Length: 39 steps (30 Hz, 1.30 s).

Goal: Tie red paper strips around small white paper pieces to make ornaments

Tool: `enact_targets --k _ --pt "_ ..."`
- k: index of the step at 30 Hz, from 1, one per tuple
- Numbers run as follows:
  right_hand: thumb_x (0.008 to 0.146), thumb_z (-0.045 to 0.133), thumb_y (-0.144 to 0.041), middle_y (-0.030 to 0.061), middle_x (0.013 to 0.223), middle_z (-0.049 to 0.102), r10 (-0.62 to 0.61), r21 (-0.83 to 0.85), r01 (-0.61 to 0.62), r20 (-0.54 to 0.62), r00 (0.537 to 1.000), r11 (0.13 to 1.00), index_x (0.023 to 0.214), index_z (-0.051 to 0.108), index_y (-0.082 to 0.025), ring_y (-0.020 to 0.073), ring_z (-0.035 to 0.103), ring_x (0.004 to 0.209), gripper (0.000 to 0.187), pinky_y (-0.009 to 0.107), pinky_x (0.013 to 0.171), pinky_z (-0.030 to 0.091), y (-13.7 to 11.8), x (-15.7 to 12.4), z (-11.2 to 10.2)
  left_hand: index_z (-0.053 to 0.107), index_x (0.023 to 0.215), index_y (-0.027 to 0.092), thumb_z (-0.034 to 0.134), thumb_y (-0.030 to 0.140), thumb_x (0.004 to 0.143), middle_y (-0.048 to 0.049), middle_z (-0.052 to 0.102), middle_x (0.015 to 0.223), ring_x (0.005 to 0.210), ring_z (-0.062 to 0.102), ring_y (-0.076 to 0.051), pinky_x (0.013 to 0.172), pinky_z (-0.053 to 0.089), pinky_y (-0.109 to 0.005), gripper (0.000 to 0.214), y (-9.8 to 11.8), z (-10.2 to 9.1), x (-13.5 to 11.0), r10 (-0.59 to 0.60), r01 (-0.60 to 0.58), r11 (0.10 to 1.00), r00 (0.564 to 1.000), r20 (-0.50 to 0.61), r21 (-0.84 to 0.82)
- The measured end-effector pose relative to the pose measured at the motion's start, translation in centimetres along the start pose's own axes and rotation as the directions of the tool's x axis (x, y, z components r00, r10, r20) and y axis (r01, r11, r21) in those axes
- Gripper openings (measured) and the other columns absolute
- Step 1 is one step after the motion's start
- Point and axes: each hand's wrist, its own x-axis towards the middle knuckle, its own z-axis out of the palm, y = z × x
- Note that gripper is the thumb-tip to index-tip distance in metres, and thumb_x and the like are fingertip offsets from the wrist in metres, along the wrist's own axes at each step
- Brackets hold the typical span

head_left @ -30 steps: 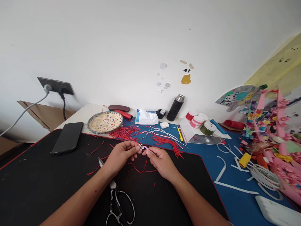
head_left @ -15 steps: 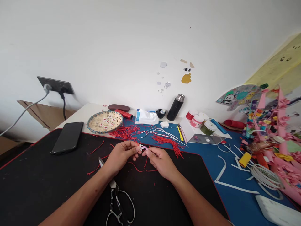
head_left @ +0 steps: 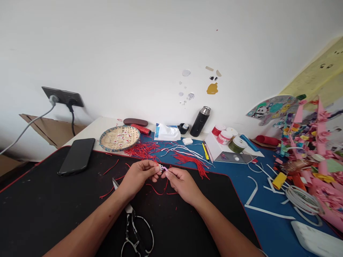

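Note:
Over the black mat, my left hand [head_left: 139, 177] is closed, its thumb and fingers pinching a small white cord knot [head_left: 160, 167] with petal-like loops. My right hand [head_left: 184, 184], just to the right, is also closed and grips a thin curved lilac piece [head_left: 165, 169] whose tip reaches the knot. Too small to make out is what kind of thing the lilac piece is. Scissors [head_left: 133, 223] lie below my left forearm, which covers part of their blades. Loose red cord pieces [head_left: 155, 191] lie under and around both hands.
Behind the hands are a woven basket [head_left: 119, 139], cut red cords [head_left: 191, 162], white cords [head_left: 184, 149], a tissue pack [head_left: 167, 132] and a black flask [head_left: 200, 122]. A phone [head_left: 77, 157] lies left. Ribbon spools [head_left: 224, 137] and coiled white cable [head_left: 302, 200] are to the right.
The lilac piece has shifted slightly at the knot, and less of its curve shows between my hands. Both hands keep nearly the same position and grip.

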Motion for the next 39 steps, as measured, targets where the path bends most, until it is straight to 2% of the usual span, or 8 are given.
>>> enact_targets --k 7,11,19,39 --pt "0.097 0.056 -0.062 -0.0071 0.058 0.036 -0.005 -0.046 0.004 -0.009 1.000 0.999 0.097 0.070 -0.016 0.0099 0.032 0.050 0.048 0.023 0.049 0.024 0.3 0.1 0.2 0.076 0.075 0.016 0.092 0.043 0.064 -0.0027 0.076 0.070 0.057 0.063 -0.013 0.059 0.051 -0.026 0.033 0.0 0.1 0.0 -0.029 0.029 1.000 1.000 -0.011 -0.011" --pt "0.097 0.057 -0.059 -0.0080 0.056 0.036 0.002 -0.001 -0.002 0.014 1.000 1.000 0.095 0.069 -0.016 0.0092 0.030 0.049 0.045 0.023 0.048 0.023 0.4 0.2 0.3 0.077 0.075 0.016 0.094 0.044 0.063 -0.0026 0.076 0.069 0.057 0.063 -0.013 0.059 0.051 -0.025 0.035 -0.1 0.0 0.0 -0.043 0.042 0.999 0.999 -0.005 -0.027" --pt "0.090 0.063 -0.063 -0.0115 0.051 0.033 0.123 0.130 -0.129 0.047 0.991 0.983 0.091 0.065 -0.016 0.0065 0.022 0.042 0.047 0.022 0.044 0.019 -1.0 -0.2 0.8 0.078 0.074 0.016 0.095 0.044 0.062 -0.0026 0.075 0.066 0.057 0.062 -0.012 0.057 0.049 -0.024 0.035 -0.2 0.0 0.0 -0.061 0.062 0.995 0.998 0.025 -0.073" --pt "0.092 0.061 -0.061 -0.0113 0.050 0.032 0.120 0.110 -0.126 0.056 0.991 0.986 0.095 0.067 -0.016 0.0073 0.023 0.042 0.045 0.022 0.044 0.019 -0.3 -0.1 0.9 0.076 0.073 0.017 0.094 0.042 0.062 -0.0024 0.074 0.065 0.057 0.064 -0.015 0.056 0.053 -0.026 0.033 -0.6 -0.1 0.2 -0.037 0.037 0.999 0.999 0.001 -0.014"
